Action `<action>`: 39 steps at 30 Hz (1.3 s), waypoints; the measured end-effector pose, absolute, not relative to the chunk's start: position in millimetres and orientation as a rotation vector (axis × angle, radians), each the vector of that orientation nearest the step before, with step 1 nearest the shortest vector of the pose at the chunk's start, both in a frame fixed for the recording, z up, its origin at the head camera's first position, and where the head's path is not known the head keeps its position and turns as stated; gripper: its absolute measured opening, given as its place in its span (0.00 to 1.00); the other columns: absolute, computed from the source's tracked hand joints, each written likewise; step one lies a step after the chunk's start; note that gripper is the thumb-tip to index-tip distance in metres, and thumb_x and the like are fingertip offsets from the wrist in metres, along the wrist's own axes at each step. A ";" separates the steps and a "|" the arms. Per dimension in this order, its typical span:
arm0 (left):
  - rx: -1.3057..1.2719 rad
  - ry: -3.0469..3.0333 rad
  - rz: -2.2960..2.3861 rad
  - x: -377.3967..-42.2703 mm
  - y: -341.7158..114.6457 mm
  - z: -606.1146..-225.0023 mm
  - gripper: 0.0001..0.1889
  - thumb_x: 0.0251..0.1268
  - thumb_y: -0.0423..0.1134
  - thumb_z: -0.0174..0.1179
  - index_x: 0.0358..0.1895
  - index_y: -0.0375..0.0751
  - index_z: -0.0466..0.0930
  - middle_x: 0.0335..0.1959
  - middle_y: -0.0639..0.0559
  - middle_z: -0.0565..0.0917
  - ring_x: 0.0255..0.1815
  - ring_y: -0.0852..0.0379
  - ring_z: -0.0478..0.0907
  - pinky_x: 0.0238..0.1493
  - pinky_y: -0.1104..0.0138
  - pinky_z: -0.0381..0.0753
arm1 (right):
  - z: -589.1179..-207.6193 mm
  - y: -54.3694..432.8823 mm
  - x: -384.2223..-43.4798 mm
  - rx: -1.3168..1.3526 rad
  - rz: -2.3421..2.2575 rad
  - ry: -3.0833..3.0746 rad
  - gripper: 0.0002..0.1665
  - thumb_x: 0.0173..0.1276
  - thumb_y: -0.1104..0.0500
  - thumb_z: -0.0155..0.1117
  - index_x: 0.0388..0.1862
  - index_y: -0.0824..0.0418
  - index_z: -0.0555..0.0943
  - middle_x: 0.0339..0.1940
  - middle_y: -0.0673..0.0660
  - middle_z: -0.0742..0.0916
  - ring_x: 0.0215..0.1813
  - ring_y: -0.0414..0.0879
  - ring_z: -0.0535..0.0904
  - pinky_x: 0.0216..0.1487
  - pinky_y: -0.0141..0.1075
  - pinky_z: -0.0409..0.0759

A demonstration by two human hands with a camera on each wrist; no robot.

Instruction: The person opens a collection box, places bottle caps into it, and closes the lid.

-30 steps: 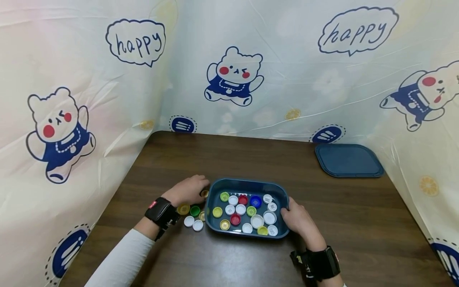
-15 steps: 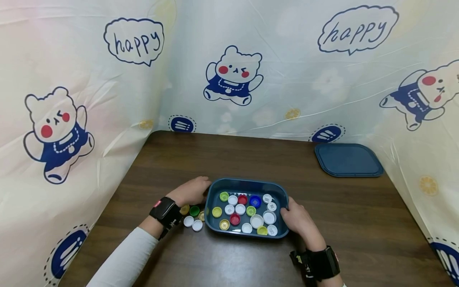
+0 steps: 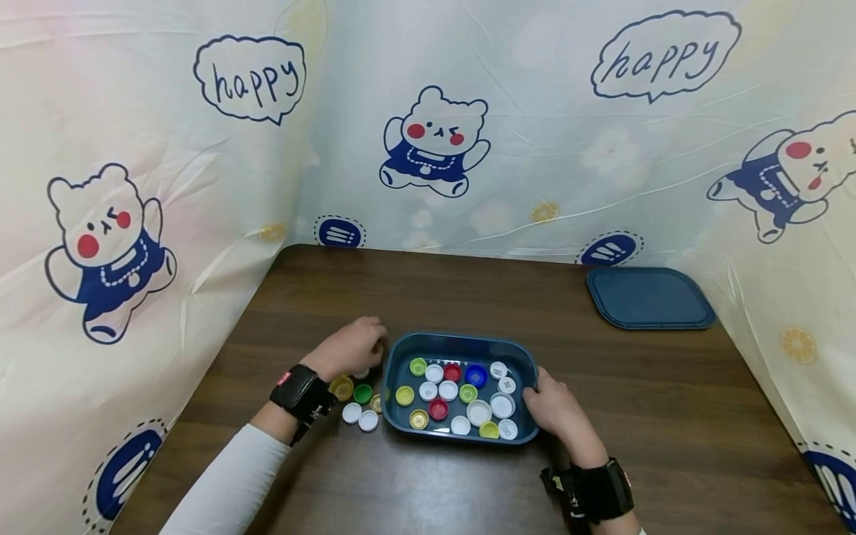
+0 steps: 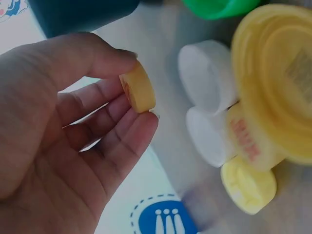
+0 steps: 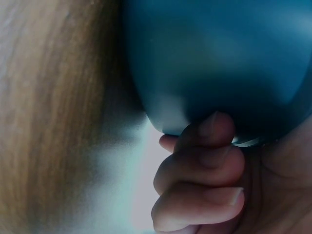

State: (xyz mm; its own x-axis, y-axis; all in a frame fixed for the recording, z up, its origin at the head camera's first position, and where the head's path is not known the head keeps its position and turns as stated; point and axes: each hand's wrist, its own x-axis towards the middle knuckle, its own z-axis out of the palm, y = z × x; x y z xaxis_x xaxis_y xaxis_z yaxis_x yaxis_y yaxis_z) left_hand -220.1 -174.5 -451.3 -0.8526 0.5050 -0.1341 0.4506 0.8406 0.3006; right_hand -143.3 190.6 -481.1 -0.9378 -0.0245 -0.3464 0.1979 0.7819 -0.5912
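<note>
In the left wrist view my left hand [image 4: 73,117] pinches a yellow bottle cap [image 4: 141,87] on edge between thumb and fingers. From the head, that hand [image 3: 349,349] is just left of a blue tray [image 3: 461,343], and the cap is hidden. Beside the tray lie loose caps: a green cap [image 3: 362,394], a gold cap [image 3: 342,388], white caps [image 3: 351,413] and others partly covered. My right hand [image 3: 556,407] grips the tray's right end; its fingers [image 5: 200,165] are curled against the outer wall. Inside the tray several white, red, blue, yellow and green caps lie spread out.
A flat blue lid or second tray [image 3: 650,299] lies at the back right of the brown wooden table [image 3: 455,290]. A patterned cloth [image 3: 535,134] printed with bears hangs around the table's back and sides.
My left hand shifted slightly right toward the tray, then back left and a little away from me. A white cap now shows beneath it. My right hand and the tray hardly moved.
</note>
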 end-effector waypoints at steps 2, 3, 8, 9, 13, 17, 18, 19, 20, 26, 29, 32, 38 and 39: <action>0.716 2.826 0.389 -219.6 -175.5 -446.9 0.09 0.64 0.31 0.63 0.46 0.37 0.85 0.40 0.50 0.77 0.40 0.55 0.73 0.43 0.63 0.79 | -480.8 190.6 -143.4 0.135 -0.930 2.635 0.30 0.76 0.59 0.48 0.74 0.68 0.64 0.60 0.71 0.81 0.44 0.54 0.81 0.41 0.45 0.79; 0.712 2.831 0.388 -219.1 -175.7 -444.6 0.09 0.64 0.31 0.63 0.46 0.37 0.85 0.41 0.50 0.77 0.41 0.55 0.73 0.43 0.62 0.80 | -480.6 190.6 -143.3 0.136 -0.931 2.634 0.30 0.76 0.59 0.48 0.74 0.68 0.63 0.60 0.71 0.81 0.44 0.54 0.81 0.40 0.45 0.79; 0.737 2.846 0.367 -213.4 -172.4 -429.1 0.09 0.63 0.30 0.64 0.46 0.37 0.85 0.40 0.49 0.77 0.41 0.53 0.72 0.43 0.62 0.79 | -480.3 190.5 -143.2 0.138 -0.933 2.633 0.29 0.76 0.59 0.48 0.73 0.67 0.64 0.58 0.70 0.81 0.43 0.54 0.81 0.39 0.44 0.78; 0.752 2.849 0.357 -211.6 -170.6 -425.6 0.09 0.62 0.31 0.65 0.46 0.37 0.85 0.40 0.50 0.77 0.41 0.54 0.72 0.43 0.62 0.79 | -480.3 190.5 -143.1 0.138 -0.935 2.633 0.29 0.76 0.59 0.48 0.73 0.67 0.65 0.58 0.70 0.82 0.43 0.53 0.81 0.39 0.44 0.78; 0.842 2.870 0.327 -203.2 -161.4 -413.0 0.08 0.62 0.31 0.67 0.44 0.38 0.85 0.38 0.51 0.76 0.41 0.54 0.71 0.42 0.64 0.78 | -480.7 190.0 -143.4 0.141 -0.934 2.630 0.28 0.76 0.59 0.49 0.72 0.67 0.65 0.57 0.69 0.82 0.42 0.53 0.80 0.38 0.44 0.78; 0.913 2.874 0.323 -193.7 -149.1 -404.2 0.08 0.62 0.32 0.68 0.44 0.38 0.85 0.38 0.51 0.77 0.41 0.55 0.71 0.43 0.64 0.78 | -480.7 189.8 -143.9 0.146 -0.935 2.623 0.29 0.76 0.59 0.49 0.72 0.68 0.64 0.57 0.70 0.81 0.43 0.54 0.80 0.38 0.44 0.78; 0.935 2.873 0.326 -191.2 -146.0 -402.9 0.08 0.62 0.33 0.68 0.44 0.38 0.85 0.38 0.51 0.77 0.41 0.55 0.71 0.43 0.64 0.79 | -480.8 189.7 -144.0 0.145 -0.934 2.623 0.29 0.76 0.59 0.48 0.73 0.68 0.64 0.58 0.70 0.81 0.43 0.54 0.80 0.38 0.44 0.78; 0.949 2.868 0.332 -188.4 -142.5 -401.6 0.08 0.62 0.33 0.69 0.44 0.39 0.85 0.38 0.51 0.77 0.40 0.55 0.70 0.43 0.65 0.79 | -480.6 189.9 -143.9 0.144 -0.935 2.623 0.29 0.76 0.59 0.48 0.73 0.68 0.64 0.58 0.70 0.81 0.43 0.54 0.80 0.38 0.44 0.78; 0.969 2.858 0.336 -186.1 -139.1 -400.8 0.08 0.62 0.33 0.69 0.43 0.39 0.85 0.38 0.51 0.76 0.40 0.56 0.70 0.42 0.65 0.78 | -480.5 190.1 -143.9 0.144 -0.937 2.622 0.29 0.76 0.59 0.48 0.72 0.68 0.64 0.58 0.70 0.81 0.43 0.54 0.80 0.38 0.43 0.78; 1.042 2.787 0.323 -175.4 -120.9 -408.4 0.08 0.63 0.35 0.69 0.44 0.41 0.86 0.37 0.54 0.76 0.40 0.57 0.70 0.43 0.67 0.79 | -480.6 190.1 -143.4 0.141 -0.929 2.630 0.29 0.76 0.59 0.49 0.72 0.67 0.65 0.58 0.70 0.82 0.44 0.54 0.81 0.39 0.45 0.79; 1.067 2.754 0.295 -171.0 -115.2 -414.6 0.10 0.64 0.36 0.68 0.47 0.40 0.86 0.38 0.54 0.76 0.41 0.58 0.70 0.44 0.68 0.80 | -480.9 189.8 -143.2 0.147 -0.920 2.629 0.29 0.76 0.59 0.49 0.73 0.68 0.64 0.59 0.70 0.81 0.45 0.55 0.81 0.41 0.45 0.79; 1.086 2.730 0.288 -168.0 -111.8 -419.0 0.11 0.65 0.36 0.68 0.49 0.40 0.86 0.38 0.54 0.77 0.41 0.58 0.71 0.45 0.69 0.80 | -480.9 189.7 -143.1 0.152 -0.920 2.624 0.29 0.76 0.58 0.49 0.73 0.67 0.64 0.59 0.70 0.81 0.44 0.54 0.81 0.40 0.45 0.79; 1.109 2.724 0.265 -167.7 -109.6 -423.3 0.18 0.63 0.40 0.70 0.55 0.43 0.84 0.48 0.51 0.80 0.50 0.56 0.72 0.51 0.65 0.81 | -479.5 190.2 -142.8 0.147 -0.934 2.629 0.28 0.75 0.59 0.49 0.71 0.67 0.66 0.55 0.69 0.83 0.41 0.53 0.81 0.38 0.44 0.78; 1.117 2.728 0.256 -167.8 -109.7 -423.4 0.19 0.63 0.42 0.70 0.57 0.43 0.83 0.50 0.50 0.80 0.52 0.55 0.72 0.53 0.64 0.81 | -479.4 190.3 -142.7 0.149 -0.936 2.627 0.27 0.75 0.59 0.49 0.71 0.67 0.66 0.55 0.68 0.83 0.41 0.53 0.81 0.38 0.44 0.78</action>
